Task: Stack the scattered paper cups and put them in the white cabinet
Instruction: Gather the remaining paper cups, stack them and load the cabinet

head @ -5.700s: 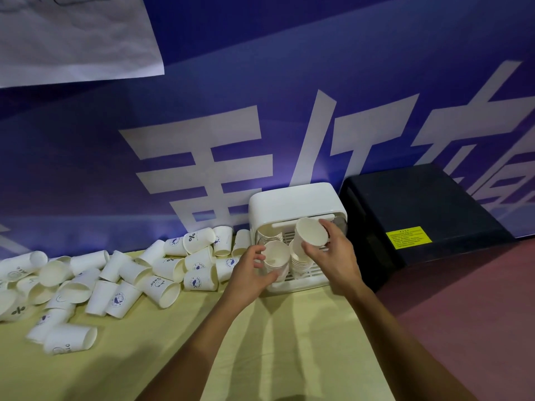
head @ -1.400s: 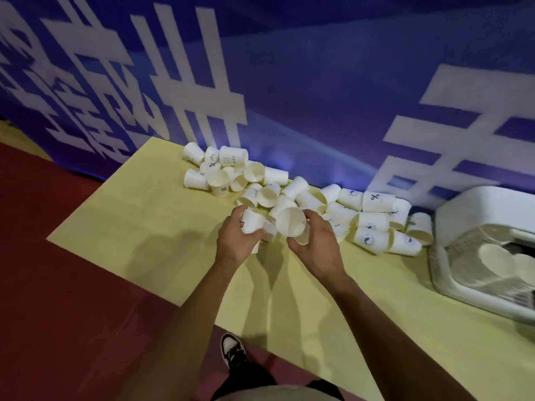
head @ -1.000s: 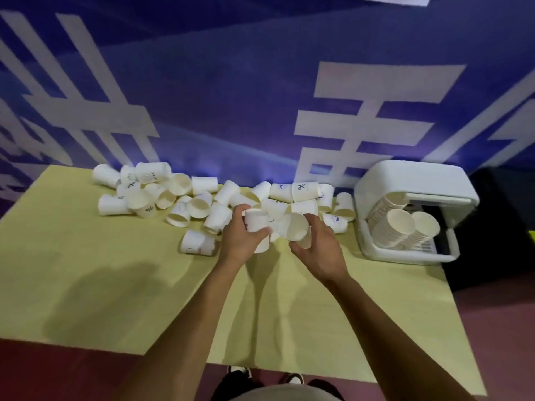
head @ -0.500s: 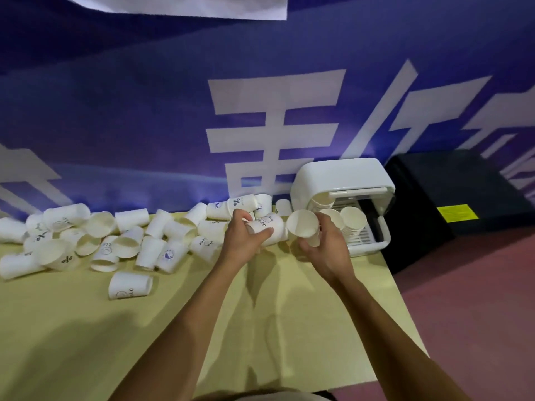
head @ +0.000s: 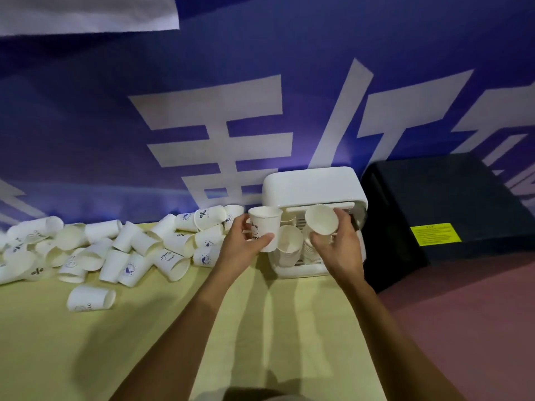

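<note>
Fingers w/ cups; stacks in cabinet

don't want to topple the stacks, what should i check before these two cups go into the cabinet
1. Left hand grips upright cup: ok
2. Right hand grips tilted cup, mouth toward the camera: ok
3. White cabinet front open: ok
4. Stacks inside have room on top: cannot tell
5. The two held cups nested together: not ok
6. Scattered cups all gathered off the table: not ok
</note>
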### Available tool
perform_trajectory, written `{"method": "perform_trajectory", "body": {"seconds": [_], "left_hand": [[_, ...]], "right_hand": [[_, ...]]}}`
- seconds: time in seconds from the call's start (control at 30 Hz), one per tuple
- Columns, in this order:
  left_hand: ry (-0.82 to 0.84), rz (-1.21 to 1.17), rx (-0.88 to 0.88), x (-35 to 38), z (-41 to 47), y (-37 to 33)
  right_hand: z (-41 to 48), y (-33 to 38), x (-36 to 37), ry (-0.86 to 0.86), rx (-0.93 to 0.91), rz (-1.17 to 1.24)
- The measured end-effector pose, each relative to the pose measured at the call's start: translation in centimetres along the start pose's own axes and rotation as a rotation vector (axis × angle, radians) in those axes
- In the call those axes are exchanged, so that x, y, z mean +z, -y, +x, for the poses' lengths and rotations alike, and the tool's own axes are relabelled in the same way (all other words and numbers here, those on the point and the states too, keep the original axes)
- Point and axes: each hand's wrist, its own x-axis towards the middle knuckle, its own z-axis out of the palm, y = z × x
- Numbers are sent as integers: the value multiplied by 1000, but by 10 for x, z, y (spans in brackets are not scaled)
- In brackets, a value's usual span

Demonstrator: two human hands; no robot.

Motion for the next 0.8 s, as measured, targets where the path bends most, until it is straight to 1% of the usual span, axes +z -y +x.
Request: {"method": "perform_trajectory", "body": {"seconds": [0.07,0.13,0.33,0.43,0.57,0.63,0.7,0.8], "left_hand": [[19,75,24,2,3,2],[45,89,42,2,6,3],[106,99,68,-2,16,0],[104,103,72,-3,18,0],[105,102,76,-8,16,2],[102,85,79,-9,14,6],[100,66,79,-7,13,9],[111,67,90,-4,10,11]], "right_hand": [[1,-6,5,30,-6,21],[0,-12,11,60,-13,13],[-4,-26,25,46,38,-130],[-3,-30,30,32,22,-239],[-1,-31,31,110,82,-274],[-2,-32,31,123,107,-261],[-3,-34,31,130,104,-275],[-2,-35,31,201,98,-339]]}}
